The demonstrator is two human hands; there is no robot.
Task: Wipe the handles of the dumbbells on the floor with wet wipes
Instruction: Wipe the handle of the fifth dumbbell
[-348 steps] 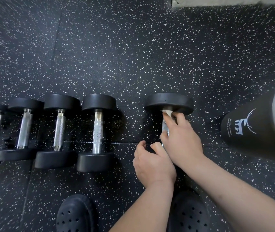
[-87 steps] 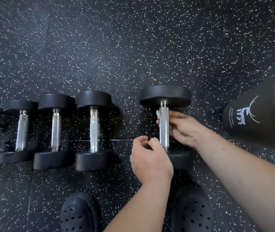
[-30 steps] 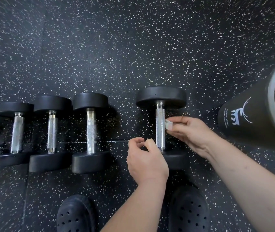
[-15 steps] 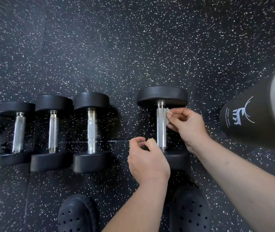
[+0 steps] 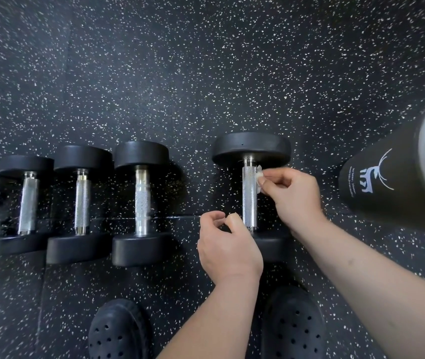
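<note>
A black dumbbell (image 5: pixel 251 149) with a knurled steel handle (image 5: pixel 249 195) lies on the floor, apart from a row of several more. My right hand (image 5: pixel 293 198) pinches a small folded white wet wipe (image 5: pixel 260 178) against the right side of that handle, near its far end. My left hand (image 5: pixel 228 248) hovers half-curled beside the handle's near end and holds nothing; it covers part of the near weight head. In the row, the nearest dumbbell (image 5: pixel 141 203) lies left of my left hand, with more (image 5: pixel 81 200) beyond it.
A large black cylinder with a white deer logo (image 5: pixel 377 185) lies on its side at the right, close to my right arm. Two black perforated clogs (image 5: pixel 119 330) (image 5: pixel 293 325) stand below the hands. The floor is black speckled rubber matting (image 5: pixel 206 73).
My right hand with the wipe has slid along the right side of the handle toward its far end. My left hand has stayed by the near end.
</note>
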